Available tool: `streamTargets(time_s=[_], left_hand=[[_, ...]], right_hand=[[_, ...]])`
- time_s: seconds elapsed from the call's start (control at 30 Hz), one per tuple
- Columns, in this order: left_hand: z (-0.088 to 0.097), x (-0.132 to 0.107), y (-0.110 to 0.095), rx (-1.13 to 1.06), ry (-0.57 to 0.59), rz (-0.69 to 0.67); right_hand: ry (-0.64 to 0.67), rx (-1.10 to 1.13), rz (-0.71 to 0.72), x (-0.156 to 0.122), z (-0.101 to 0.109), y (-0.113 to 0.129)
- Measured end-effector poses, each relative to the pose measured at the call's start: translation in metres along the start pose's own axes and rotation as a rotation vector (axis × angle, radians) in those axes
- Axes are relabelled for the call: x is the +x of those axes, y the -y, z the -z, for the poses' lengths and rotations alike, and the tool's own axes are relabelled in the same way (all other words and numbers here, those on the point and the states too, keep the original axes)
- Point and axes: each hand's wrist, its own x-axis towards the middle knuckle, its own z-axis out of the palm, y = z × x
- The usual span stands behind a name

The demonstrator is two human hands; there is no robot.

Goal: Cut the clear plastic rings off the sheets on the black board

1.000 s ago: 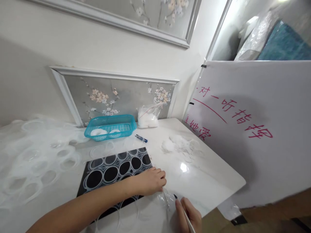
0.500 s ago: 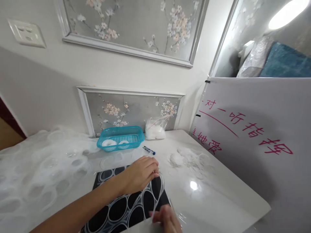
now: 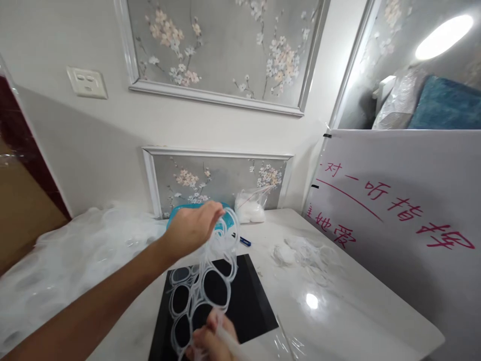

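Note:
My left hand (image 3: 193, 226) is raised above the table, fingers pinched on the top edge of a clear plastic sheet with round cut-out holes (image 3: 203, 288), which hangs down from it. At the bottom edge of the view my right hand (image 3: 210, 341) is closed on the sheet's lower end and also grips a thin white stick-like tool (image 3: 229, 343). Under the sheet lies a black mat (image 3: 248, 306) on the white table (image 3: 361, 311).
A heap of the same holed plastic (image 3: 75, 260) covers the table's left side. A turquoise basket (image 3: 175, 216), a bag of white pieces (image 3: 250, 208) and a blue pen (image 3: 242, 240) lie near the wall. Clear plastic scraps (image 3: 300, 253) lie right of the mat. A whiteboard with red writing (image 3: 394, 210) stands at right.
My left hand has lifted the holed sheet up off the black mat, which now lies bare. My right hand has moved left to the sheet's lower end. The view has tilted upward.

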Motion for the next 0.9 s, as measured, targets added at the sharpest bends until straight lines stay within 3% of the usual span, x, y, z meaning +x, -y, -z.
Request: streamTargets(time_s=[0.03, 0.1, 0.23, 0.33, 0.43, 0.57, 0.7, 0.9], left_hand=[[0.009, 0.005, 0.008, 0.052, -0.018, 0.043], [0.027, 0.016, 0.025, 0.163, -0.035, 0.137], [0.061, 0.037, 0.052, 0.456, 0.082, 0.316], [0.077, 0.047, 0.06, 0.584, 0.162, 0.376], [0.086, 0.051, 0.064, 0.612, 0.209, 0.426], [0.082, 0.046, 0.076, 0.605, 0.325, 0.479], [0.062, 0.033, 0.093, 0.564, 0.477, 0.512], [0.039, 0.024, 0.11, 0.506, 0.484, 0.562]], right_hand=[[-0.052, 0.1, -0.079, 0.002, 0.004, 0.022], [-0.084, 0.142, -0.096, 0.006, 0.016, 0.076], [-0.16, -0.16, 0.248, 0.038, 0.034, 0.193], [-0.218, -0.419, 0.527, 0.077, 0.037, 0.261], [-0.178, -0.501, 0.573, 0.11, 0.031, 0.308], [-0.11, -0.596, 0.566, 0.134, 0.026, 0.339], [-0.083, -0.714, 0.589, 0.162, 0.027, 0.343], [-0.104, -0.856, 0.617, 0.205, 0.018, 0.343]])
